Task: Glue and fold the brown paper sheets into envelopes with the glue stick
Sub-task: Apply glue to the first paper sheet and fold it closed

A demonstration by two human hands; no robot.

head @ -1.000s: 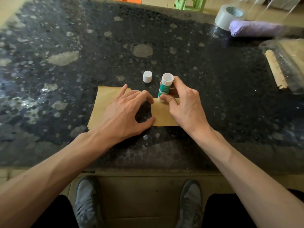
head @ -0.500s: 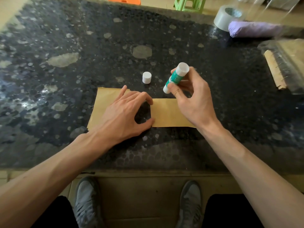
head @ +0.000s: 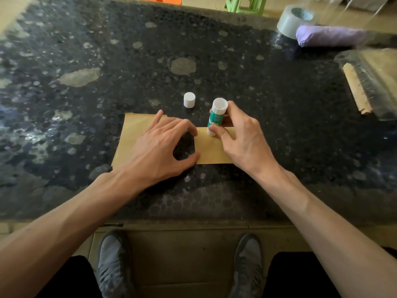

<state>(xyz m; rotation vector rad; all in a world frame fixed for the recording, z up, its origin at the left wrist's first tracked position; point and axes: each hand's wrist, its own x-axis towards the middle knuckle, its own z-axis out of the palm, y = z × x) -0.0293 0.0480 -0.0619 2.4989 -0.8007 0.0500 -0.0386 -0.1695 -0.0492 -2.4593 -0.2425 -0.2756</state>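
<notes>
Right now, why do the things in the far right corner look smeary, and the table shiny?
Head view: the tape roll and purple bundle sit at the wide lens's edge, blurred; pale glare reflects off the table on its left; the glue stick and right hand in the middle look sharp.

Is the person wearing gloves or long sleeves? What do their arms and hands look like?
No gloves: the left hand and right hand are both bare. The left forearm and right forearm are bare too, long and slim, with no sleeve showing up to the picture's edge. No watch or bracelet sits on either wrist.
</notes>
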